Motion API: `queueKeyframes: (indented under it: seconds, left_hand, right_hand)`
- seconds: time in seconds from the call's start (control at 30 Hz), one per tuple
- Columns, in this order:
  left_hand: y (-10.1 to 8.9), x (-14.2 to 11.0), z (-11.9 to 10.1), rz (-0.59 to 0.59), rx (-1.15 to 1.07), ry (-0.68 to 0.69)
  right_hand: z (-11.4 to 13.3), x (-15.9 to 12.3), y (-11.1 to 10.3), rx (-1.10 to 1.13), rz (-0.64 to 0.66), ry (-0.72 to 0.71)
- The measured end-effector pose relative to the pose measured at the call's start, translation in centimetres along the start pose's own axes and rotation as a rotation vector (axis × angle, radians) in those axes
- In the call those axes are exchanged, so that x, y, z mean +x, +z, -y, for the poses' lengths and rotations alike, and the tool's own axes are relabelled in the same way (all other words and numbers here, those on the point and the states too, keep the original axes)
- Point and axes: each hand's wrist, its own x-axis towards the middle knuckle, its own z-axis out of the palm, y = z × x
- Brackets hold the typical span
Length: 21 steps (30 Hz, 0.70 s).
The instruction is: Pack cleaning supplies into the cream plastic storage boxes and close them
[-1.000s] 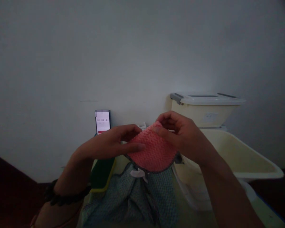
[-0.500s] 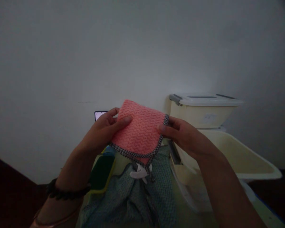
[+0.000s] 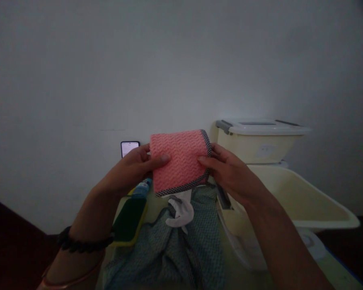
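A folded pink cloth [image 3: 181, 161] with a black-and-white checked border is held up in front of me. My left hand [image 3: 136, 165] pinches its left side, thumb on the front face and fingers behind. On the right side, my right hand [image 3: 230, 169] grips the bordered edge in the same way. Below the cloth lie a white hook [image 3: 181, 213] and a crumpled grey-green towel [image 3: 166, 249]. A green-and-yellow scrubbing sponge [image 3: 130, 220] and a blue-labelled bottle [image 3: 142, 188] rest beneath my left wrist. The fingers behind the cloth are partly hidden.
To the right, a lidded cream storage box [image 3: 257, 145] stands behind an open cream bin [image 3: 308, 193]. A phone [image 3: 130, 147] with a lit screen leans against the wall [image 3: 181, 60]. The table [image 3: 339, 266] shows at the lower right.
The pink cloth has been turned, so its top edge is now nearly level and its lower corner no longer hangs down. More of the white hook, phone and bottle shows.
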Motion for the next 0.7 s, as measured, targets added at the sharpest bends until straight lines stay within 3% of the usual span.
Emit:
queueKeyframes:
  seconds: [0.1,0.27,0.47,0.7]
  left_hand:
    - [-0.3,0.1,0.1,0.01,0.016,-0.021]
    - [-0.1,0.1,0.2,-0.003,-0.055,0.014]
    - [-0.8,-0.3,0.5,0.102,0.006,0.024]
    - [-0.7,-0.3,0.4,-0.04,-0.073,0.08]
  right_hand:
    - [0.4,-0.4,-0.1,-0.021,0.008,0.044]
    - [1.2,-0.9,-0.4,-0.051,0.132,0.12]
    - [1.4,-0.9,-0.8,-0.04,0.176,0.125]
    - [1.2,-1.0,-1.1,0.006,0.141,0.068]
